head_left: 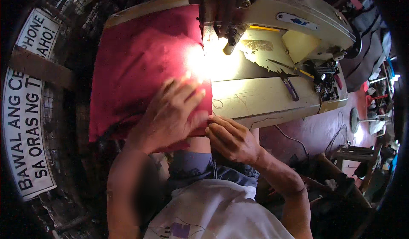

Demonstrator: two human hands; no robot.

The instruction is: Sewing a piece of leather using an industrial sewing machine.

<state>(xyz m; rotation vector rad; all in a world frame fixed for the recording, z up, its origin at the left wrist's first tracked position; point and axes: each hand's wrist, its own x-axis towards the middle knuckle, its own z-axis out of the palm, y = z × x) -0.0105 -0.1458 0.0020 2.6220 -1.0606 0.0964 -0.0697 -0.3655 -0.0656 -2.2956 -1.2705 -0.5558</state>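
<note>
A piece of deep red fabric (128,68) covers the left part of the sewing table, its right edge running under the head of a sewing machine (264,15). My left hand (172,107) rests on the fabric near its right edge, fingers stretched out and slightly blurred. At the near right corner, my right hand (232,139) pinches the fabric's edge between thumb and fingertips. The lamp's glare washes out the needle area, so the needle and presser foot cannot be made out. Loose thread (217,104) curls on the tabletop beside the edge.
On the pale machine bed (260,92) lie a yellow-handled tool (304,74), dark-handled thread snips (289,88) and a heap of small parts (329,82). Cables (298,141) trail over the reddish floor at right. Printed signs (27,141) hang at left.
</note>
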